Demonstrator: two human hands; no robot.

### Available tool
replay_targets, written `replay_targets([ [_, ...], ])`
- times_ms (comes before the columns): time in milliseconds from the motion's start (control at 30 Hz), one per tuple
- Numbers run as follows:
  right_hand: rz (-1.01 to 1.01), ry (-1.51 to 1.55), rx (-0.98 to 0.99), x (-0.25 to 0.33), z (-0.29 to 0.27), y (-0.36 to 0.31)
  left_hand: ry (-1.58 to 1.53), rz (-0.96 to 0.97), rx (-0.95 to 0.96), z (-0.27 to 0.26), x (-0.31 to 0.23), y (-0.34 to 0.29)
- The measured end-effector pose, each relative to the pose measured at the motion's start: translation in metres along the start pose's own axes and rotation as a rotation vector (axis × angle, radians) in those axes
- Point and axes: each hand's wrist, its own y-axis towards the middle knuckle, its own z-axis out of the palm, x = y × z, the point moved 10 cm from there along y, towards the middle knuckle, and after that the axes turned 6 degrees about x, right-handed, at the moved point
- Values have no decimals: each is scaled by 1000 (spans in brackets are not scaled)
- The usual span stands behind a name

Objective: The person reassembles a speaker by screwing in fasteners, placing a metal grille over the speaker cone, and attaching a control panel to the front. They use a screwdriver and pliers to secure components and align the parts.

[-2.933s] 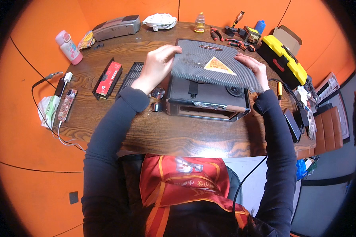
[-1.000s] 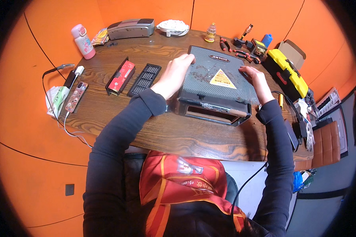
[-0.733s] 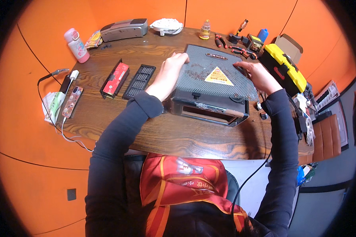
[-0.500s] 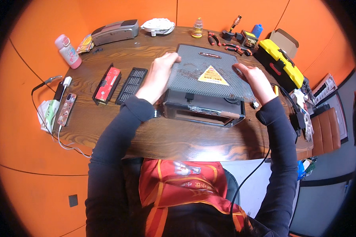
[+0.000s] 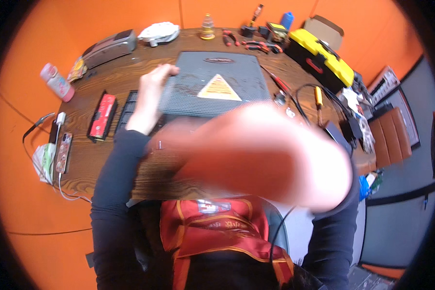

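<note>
A grey perforated metal cover (image 5: 191, 82) with a yellow triangular label (image 5: 219, 89) and an oval badge lies near the middle of the table. My left hand (image 5: 152, 92) grips its left edge, fingers curled at the upper left side. Close to the camera, my right hand (image 5: 275, 154) is large and smeared by motion, away from the cover's right edge. Its fingers cannot be made out. It hides the cover's front edge and whatever of the dark box shows below. Left of my left hand lie a dark slatted grille (image 5: 126, 111) and a red-and-black part (image 5: 103, 117).
A red-handled screwdriver (image 5: 281, 83), a yellow-handled one (image 5: 319, 99) and black cable lie right of the cover. Behind are pliers (image 5: 263, 47), a small bottle (image 5: 207, 30) and a yellow-black toolbox (image 5: 324, 58). A pink-capped flask (image 5: 58, 82) and a phone (image 5: 63, 152) are at left.
My right hand has let go of the cover's right edge and swung inward toward the camera. My left hand stays on the left edge. The whole view has shifted, moving table things leftward.
</note>
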Motion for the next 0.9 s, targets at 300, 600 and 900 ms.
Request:
replay_targets([
  [300, -284, -374, 71, 115, 51, 23, 668, 294, 63, 12, -29, -10],
  [600, -8, -316, 52, 72, 36, 4, -176, -34, -15, -2, 18, -3],
  [900, 140, -404, -247, -60, 72, -15, 584, 408, 37, 17, -27, -16],
])
